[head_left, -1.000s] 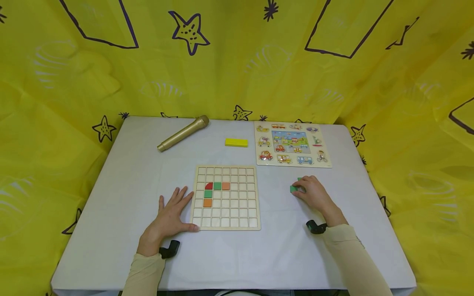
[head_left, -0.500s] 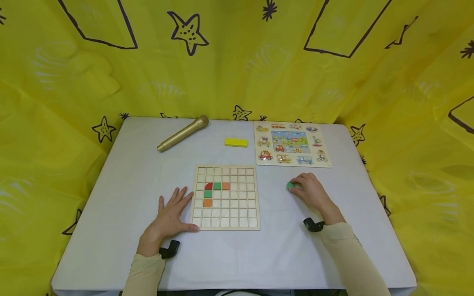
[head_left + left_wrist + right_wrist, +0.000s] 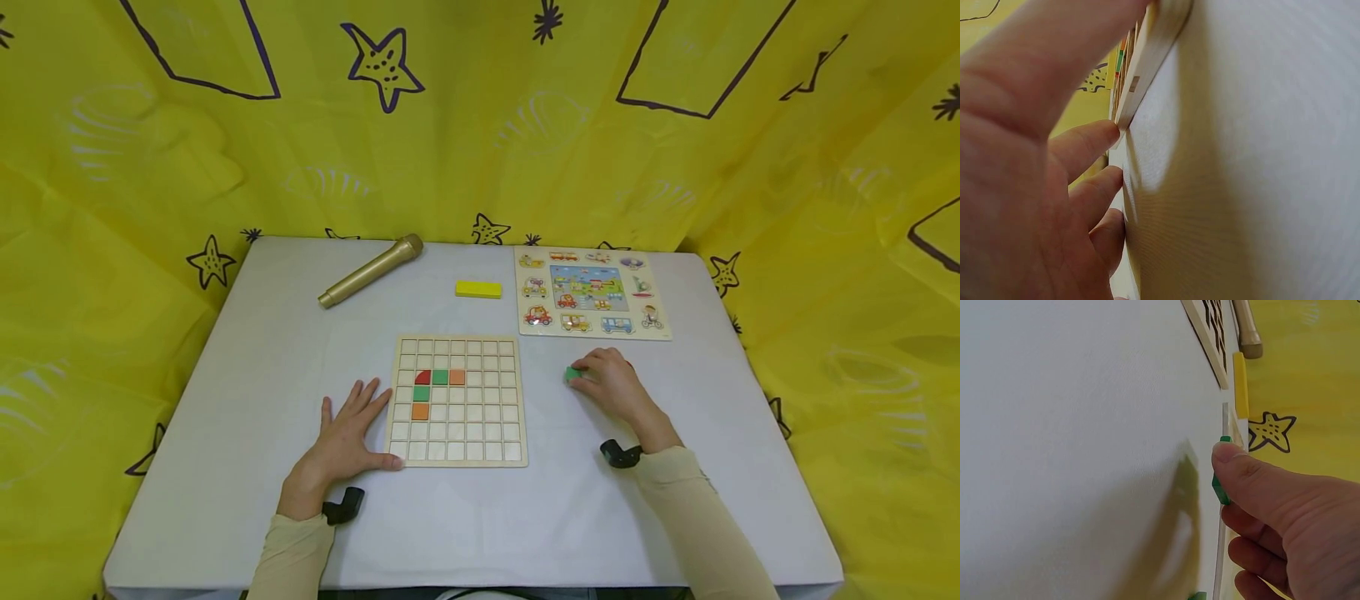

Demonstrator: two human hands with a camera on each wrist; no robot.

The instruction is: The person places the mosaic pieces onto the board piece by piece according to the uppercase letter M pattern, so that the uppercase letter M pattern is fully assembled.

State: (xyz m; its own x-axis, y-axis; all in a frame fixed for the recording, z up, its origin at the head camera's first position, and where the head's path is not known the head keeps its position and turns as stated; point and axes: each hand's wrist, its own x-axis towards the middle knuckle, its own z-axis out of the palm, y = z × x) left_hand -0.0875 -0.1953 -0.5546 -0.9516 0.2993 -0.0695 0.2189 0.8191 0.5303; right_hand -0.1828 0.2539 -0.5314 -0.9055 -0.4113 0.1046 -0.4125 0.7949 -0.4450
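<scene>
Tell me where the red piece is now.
In the head view, the red piece sits in the left half of the board, with one green piece just right of it and another green piece below it in the picture.

The person's left hand (image 3: 343, 442) lies back uppermost, its fingers spread and its thumb (image 3: 385, 461) stretched out sideways toward the midline. The right hand (image 3: 617, 385) is bent into a pinch, thumb foremost, the other fingers (image 3: 1257, 557) curled. The left forearm (image 3: 288, 554) and right forearm (image 3: 705, 521) reach forward and angle inward, sleeved almost to the wrists.
</scene>
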